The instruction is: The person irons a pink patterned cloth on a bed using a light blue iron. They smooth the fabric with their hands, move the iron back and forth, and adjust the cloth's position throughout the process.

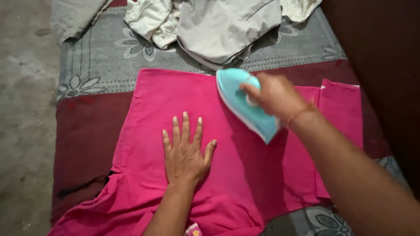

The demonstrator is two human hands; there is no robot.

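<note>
Head view of a pink garment [175, 94] spread flat on a floor mat [100, 57]. The garment is a smooth, matte woven cloth, roughly rectangular at its far edge and gathered into soft folds toward the near edge; a separate pink panel lies to the right, with a narrow gap between the two. The left hand [186, 153] rests palm down on the middle of the cloth, its fingers [186, 124] spread open and straight, pressing on the fabric and gripping nothing. The right hand [275, 97] is closed around the handle of an electric iron [245, 105], a wedge-shaped appliance with a glossy pale turquoise plastic shell; the iron sits on the upper right part of the garment, just beyond the left hand and apart from it. A thin thread band circles the right wrist. The mat is grey with pale flower motifs and a dotted border, and carries a dark red band beneath the garment. A heap of crumpled white and light grey clothes [218, 26] lies on the mat's far end. Rough concrete floor [24, 109] shows at left.
</note>
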